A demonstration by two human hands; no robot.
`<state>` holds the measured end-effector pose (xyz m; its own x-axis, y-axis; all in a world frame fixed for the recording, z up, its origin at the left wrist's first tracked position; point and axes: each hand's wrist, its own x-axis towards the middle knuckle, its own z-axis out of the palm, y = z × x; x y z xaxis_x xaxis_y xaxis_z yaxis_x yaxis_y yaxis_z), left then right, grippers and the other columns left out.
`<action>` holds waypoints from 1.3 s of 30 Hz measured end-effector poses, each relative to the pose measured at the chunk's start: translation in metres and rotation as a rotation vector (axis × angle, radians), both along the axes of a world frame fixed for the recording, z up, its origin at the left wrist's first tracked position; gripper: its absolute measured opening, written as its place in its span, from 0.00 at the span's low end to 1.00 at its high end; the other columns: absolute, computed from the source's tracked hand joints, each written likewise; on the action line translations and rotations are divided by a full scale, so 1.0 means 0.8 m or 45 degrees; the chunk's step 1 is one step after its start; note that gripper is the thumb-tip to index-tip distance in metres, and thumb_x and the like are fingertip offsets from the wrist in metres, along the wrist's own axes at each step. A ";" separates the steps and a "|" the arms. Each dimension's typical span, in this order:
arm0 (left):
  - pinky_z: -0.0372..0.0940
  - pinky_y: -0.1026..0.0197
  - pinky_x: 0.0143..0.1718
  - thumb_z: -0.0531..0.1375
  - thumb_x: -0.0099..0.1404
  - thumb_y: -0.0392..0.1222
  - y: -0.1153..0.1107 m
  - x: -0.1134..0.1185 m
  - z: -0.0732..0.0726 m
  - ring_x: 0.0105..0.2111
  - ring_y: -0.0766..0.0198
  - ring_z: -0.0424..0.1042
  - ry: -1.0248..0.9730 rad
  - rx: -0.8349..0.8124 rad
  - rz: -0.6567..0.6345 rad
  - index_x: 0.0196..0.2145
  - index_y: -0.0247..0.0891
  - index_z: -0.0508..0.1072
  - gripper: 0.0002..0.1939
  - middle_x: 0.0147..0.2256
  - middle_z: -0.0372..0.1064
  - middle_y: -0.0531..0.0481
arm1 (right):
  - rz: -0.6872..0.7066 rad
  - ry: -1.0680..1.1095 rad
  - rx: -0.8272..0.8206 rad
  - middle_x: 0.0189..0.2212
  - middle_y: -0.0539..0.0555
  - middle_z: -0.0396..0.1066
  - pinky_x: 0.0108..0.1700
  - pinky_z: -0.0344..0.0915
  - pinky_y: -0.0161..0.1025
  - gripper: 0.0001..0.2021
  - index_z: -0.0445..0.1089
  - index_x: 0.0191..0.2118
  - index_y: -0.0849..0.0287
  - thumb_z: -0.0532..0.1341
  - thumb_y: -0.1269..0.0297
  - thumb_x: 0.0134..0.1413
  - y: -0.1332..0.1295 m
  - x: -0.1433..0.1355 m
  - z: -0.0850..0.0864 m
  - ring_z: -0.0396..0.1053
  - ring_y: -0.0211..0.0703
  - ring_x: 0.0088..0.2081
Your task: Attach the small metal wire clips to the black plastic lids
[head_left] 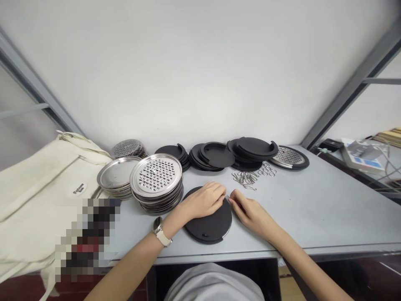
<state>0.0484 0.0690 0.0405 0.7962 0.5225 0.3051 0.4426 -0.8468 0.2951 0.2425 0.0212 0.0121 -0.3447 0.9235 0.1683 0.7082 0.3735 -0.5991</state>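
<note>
A black round plate holder lies flat at the table's front, with a thin silver rim showing along its right edge. My left hand, with a watch on its wrist, rests across it; the fingers are curled over and closed at its upper right edge. Close by, my right hand is closed in a pinch at that same edge. A small shiny bit shows between the two hands, but what the right fingers hold is too small to make out. Left of the holder stands a stack of round metal grater plates.
Plain metal discs and more grater plates are stacked at left. Black holders line the wall. A holder with a grater plate lies at right. Metal hooks and rings lie loose. A cream bag covers the left side.
</note>
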 end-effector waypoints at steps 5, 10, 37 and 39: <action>0.62 0.53 0.49 0.53 0.67 0.44 -0.003 -0.003 0.003 0.46 0.55 0.65 -0.084 -0.111 -0.002 0.48 0.36 0.57 0.14 0.45 0.63 0.42 | 0.026 0.005 -0.019 0.24 0.49 0.66 0.29 0.59 0.34 0.08 0.54 0.35 0.54 0.44 0.61 0.65 0.000 0.001 0.000 0.66 0.42 0.24; 0.61 0.53 0.50 0.60 0.61 0.44 -0.005 -0.004 0.007 0.48 0.54 0.64 -0.087 -0.107 -0.091 0.49 0.36 0.57 0.22 0.47 0.63 0.42 | 0.015 -0.030 -0.022 0.23 0.49 0.66 0.28 0.59 0.35 0.07 0.54 0.37 0.54 0.44 0.62 0.65 0.003 0.001 -0.003 0.66 0.42 0.23; 0.62 0.56 0.49 0.55 0.63 0.34 0.002 -0.001 0.003 0.46 0.58 0.67 -0.191 -0.339 -0.044 0.47 0.40 0.62 0.14 0.45 0.67 0.46 | -0.040 0.074 -0.009 0.19 0.46 0.60 0.26 0.57 0.34 0.11 0.57 0.30 0.55 0.45 0.60 0.64 0.002 0.002 0.007 0.60 0.39 0.21; 0.62 0.56 0.49 0.55 0.63 0.34 0.002 -0.002 0.002 0.47 0.58 0.67 -0.196 -0.358 -0.049 0.47 0.40 0.62 0.14 0.45 0.67 0.46 | -0.044 0.066 -0.002 0.19 0.46 0.60 0.26 0.57 0.34 0.11 0.57 0.30 0.54 0.46 0.60 0.64 0.002 0.001 0.005 0.60 0.39 0.20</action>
